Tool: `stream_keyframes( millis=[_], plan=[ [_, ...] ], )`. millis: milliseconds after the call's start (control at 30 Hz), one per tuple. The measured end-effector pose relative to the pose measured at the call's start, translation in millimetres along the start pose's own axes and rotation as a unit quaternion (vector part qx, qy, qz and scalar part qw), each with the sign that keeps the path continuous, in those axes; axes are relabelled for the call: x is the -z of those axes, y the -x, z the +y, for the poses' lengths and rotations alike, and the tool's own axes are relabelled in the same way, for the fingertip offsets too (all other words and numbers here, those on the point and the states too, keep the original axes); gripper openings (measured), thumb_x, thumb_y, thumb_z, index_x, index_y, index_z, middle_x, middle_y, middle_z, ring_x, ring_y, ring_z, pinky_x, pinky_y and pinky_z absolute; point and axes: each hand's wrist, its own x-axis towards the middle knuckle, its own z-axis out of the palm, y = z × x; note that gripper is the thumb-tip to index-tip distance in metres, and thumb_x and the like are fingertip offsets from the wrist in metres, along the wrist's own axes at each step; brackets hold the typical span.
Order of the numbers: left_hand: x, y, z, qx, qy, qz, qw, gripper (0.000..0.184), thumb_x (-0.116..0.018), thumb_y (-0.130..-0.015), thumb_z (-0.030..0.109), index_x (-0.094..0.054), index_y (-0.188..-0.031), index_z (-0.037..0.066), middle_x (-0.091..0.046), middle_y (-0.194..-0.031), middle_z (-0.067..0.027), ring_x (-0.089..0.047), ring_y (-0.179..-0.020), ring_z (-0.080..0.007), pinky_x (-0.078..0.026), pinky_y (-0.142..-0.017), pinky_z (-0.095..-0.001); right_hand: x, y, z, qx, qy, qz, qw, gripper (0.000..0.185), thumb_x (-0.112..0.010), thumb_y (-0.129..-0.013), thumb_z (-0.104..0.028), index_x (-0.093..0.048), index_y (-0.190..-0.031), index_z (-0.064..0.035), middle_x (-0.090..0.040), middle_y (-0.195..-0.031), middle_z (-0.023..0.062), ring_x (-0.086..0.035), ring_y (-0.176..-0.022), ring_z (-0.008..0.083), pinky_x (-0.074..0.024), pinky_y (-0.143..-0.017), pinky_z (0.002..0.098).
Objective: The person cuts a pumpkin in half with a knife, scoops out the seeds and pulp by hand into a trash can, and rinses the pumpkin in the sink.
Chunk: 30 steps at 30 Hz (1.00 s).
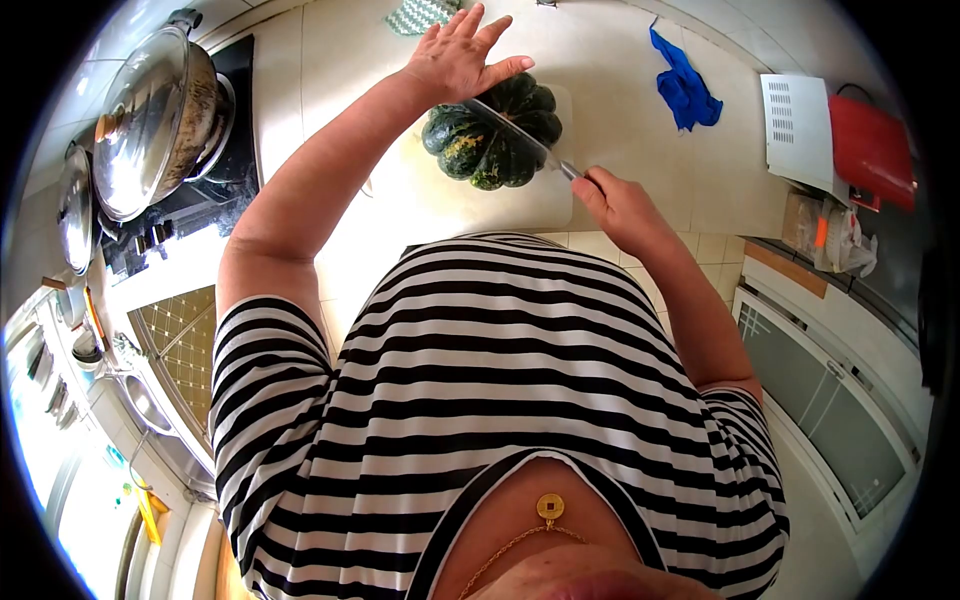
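A dark green ribbed pumpkin (490, 165) rests on a pale cutting board (545, 205). Fingers wrapped round its handle, my right hand (625, 208) holds a kitchen knife (522, 136). The blade lies slantwise across the pumpkin's top, from the handle at the lower right to the far left; how deep it sits in the rind I cannot tell. My left hand (462, 52) is at the blade's far end, fingers spread and stretched out. Whether its palm touches the blade is hidden.
A blue cloth (688, 88) lies on the counter to the right, near a white and red appliance (808, 130). At left, a large lidded pan (150, 120) stands on the black stove (235, 135). A patterned green cloth (420, 14) is at the back.
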Motion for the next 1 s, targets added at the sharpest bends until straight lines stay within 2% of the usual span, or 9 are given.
stream_keyframes(
  millis=[200,333,400,433,500,833,1000],
  plan=[
    [11,4,13,-0.01,0.004,-0.022,1.0,0.085,-0.037,-0.083,0.07,-0.027,-0.144,0.012,-0.016,-0.148,-0.0254,-0.014,-0.139,-0.0379,-0.014,-0.112,-0.0494,4,-3,-2,0.008,0.012,-0.006,1.0,0.038,-0.048,-0.093,-0.039,-0.055,-0.092,-0.0017,-0.059,-0.072,0.0209,-0.057,-0.068,0.0391,-0.0436,-0.062,0.043],
    [-8,0,7,-0.024,0.002,-0.009,1.0,0.086,-0.037,-0.082,0.072,-0.027,-0.143,0.011,-0.017,-0.148,-0.0262,-0.016,-0.138,-0.0395,-0.015,-0.111,-0.0508,5,-4,-3,0.005,0.005,-0.01,1.0,0.039,-0.047,-0.093,-0.04,-0.055,-0.091,-0.0018,-0.059,-0.072,0.0212,-0.057,-0.069,0.0398,-0.0433,-0.062,0.0443],
    [-28,1,3,-0.042,-0.107,0.088,0.989,0.087,-0.03,-0.08,0.078,-0.028,-0.144,0.019,-0.023,-0.148,-0.0182,-0.018,-0.139,-0.0337,-0.017,-0.112,-0.048,5,-5,-2,0.004,0.01,-0.011,1.0,0.038,-0.047,-0.093,-0.04,-0.054,-0.091,-0.0021,-0.059,-0.072,0.0212,-0.057,-0.069,0.0401,-0.0432,-0.063,0.0446],
    [-30,-1,1,-0.042,-0.108,0.088,0.989,0.087,-0.03,-0.08,0.078,-0.028,-0.144,0.019,-0.023,-0.148,-0.0182,-0.018,-0.139,-0.0337,-0.017,-0.112,-0.048,4,-6,-2,0.003,0.015,-0.012,1.0,0.038,-0.047,-0.093,-0.04,-0.054,-0.091,-0.0023,-0.059,-0.072,0.0213,-0.057,-0.069,0.0404,-0.0432,-0.063,0.045],
    [-32,-4,-1,-0.048,-0.105,0.086,0.99,0.1,-0.018,-0.07,0.088,-0.027,-0.144,0.022,-0.021,-0.149,-0.0176,-0.019,-0.139,-0.0318,-0.016,-0.113,-0.0466,2,-6,-3,0.004,0.014,-0.01,1.0,0.038,-0.047,-0.093,-0.04,-0.054,-0.09,-0.0023,-0.059,-0.072,0.0214,-0.057,-0.069,0.0407,-0.0431,-0.063,0.0456],
    [-19,6,8,-0.072,-0.064,0.048,0.994,0.088,-0.024,-0.08,0.079,-0.027,-0.144,0.02,-0.023,-0.148,-0.0193,-0.021,-0.138,-0.0323,-0.017,-0.113,-0.0437,-11,0,-12,0.019,0.076,0.003,0.997,0.035,-0.044,-0.094,-0.039,-0.05,-0.095,-0.0049,-0.062,-0.077,0.0213,-0.058,-0.074,0.0415,-0.0444,-0.066,0.0499],
    [-14,7,7,-0.076,-0.067,0.037,0.994,0.088,-0.025,-0.079,0.08,-0.029,-0.144,0.02,-0.023,-0.148,-0.0196,-0.022,-0.138,-0.0324,-0.018,-0.112,-0.045,-14,0,-10,0.033,0.066,0.014,0.997,0.035,-0.043,-0.094,-0.039,-0.05,-0.094,-0.0048,-0.062,-0.077,0.0205,-0.059,-0.074,0.0408,-0.0448,-0.065,0.0493]
  ],
)
